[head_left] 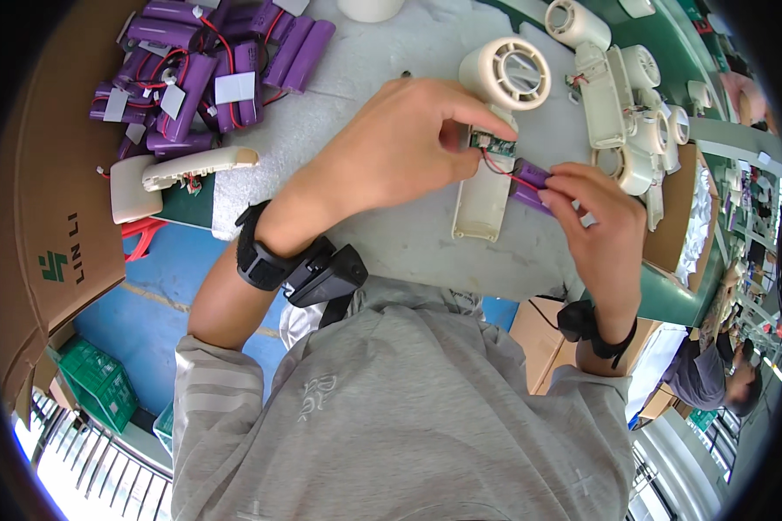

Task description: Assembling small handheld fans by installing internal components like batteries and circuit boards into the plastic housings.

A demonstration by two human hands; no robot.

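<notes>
A cream handheld fan body (482, 204) lies with its round slotted head (514, 74) away from me and its handle open toward me. My left hand (408, 143) reaches over it, thumb and forefinger closed about the handle near the small green circuit board (493, 141). Red and dark wires run from this board to a purple battery (528, 181) just right of the handle. The thumb and fingers of my right hand (599, 208) pinch the battery and its wires at their right end.
Purple batteries with wires (182, 78) are heaped at the far left, above two cream shell parts (191, 169). More fan bodies (604, 95) lie at the right, near an open carton (691, 217). A large cardboard box (52, 200) stands left. A person (704, 373) is at far right.
</notes>
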